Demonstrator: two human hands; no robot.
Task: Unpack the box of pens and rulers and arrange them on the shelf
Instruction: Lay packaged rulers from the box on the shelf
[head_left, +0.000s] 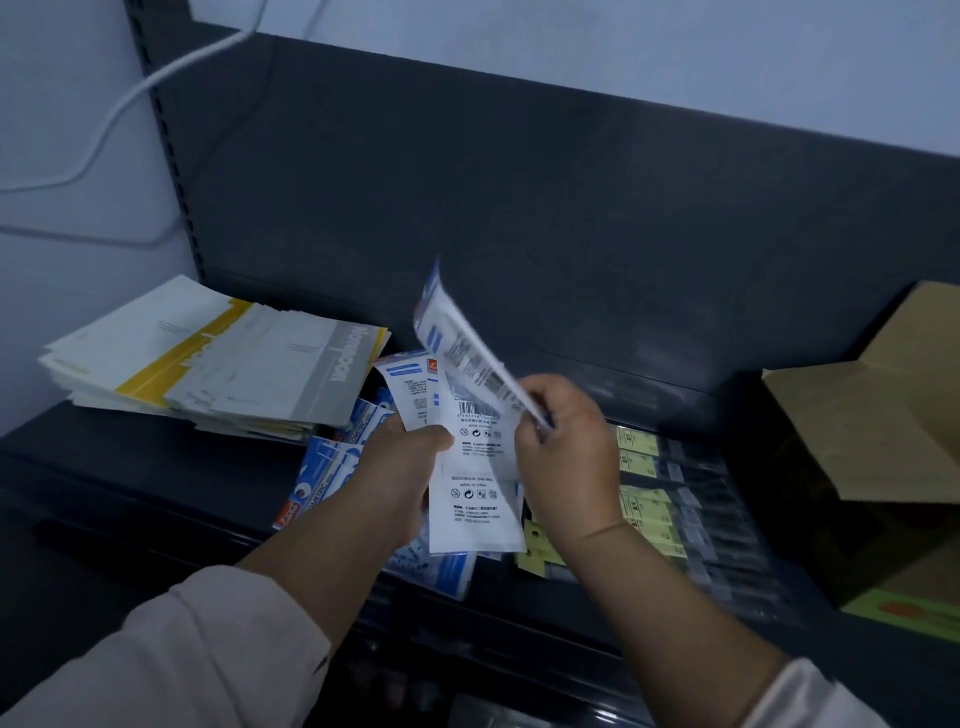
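1. Hands are sorting stationery over a dark shelf (130, 467). The left hand (410, 452) is gripping a fan of white packets (475, 499) near one side edge, thumb on the front. The right hand (566, 447) is pinching a single packet (457, 338) between its fingers (540, 410), holding it tilted up and away from the fan.
2. Blue packets (332, 467) are lying loose on the shelf just below the left hand. Pen packs (675, 499) with yellow-green cards are lying in a row to the right, near the open box (872, 426) at the shelf's far right. Notebooks (208, 358) are sitting stacked at the left.
3. The fan looks the likeliest thing to go wrong. It is being held at one edge only, so the slick packets may be starting to slide out, onto the pile below or over the shelf's front lip. The single packet, pinched at one end, may be bending or slipping. Putting it down blind risks mixing it in with the pen packs alongside.
4. Motion is blurring the single packet and dim light is swallowing most print, so it cannot be told whether these packets contain rulers. The left hand's other fingers are hiding behind the fan, and the right wrist is covering part of the pen packs. The frame edge is cutting off the box, and its contents are out of sight.
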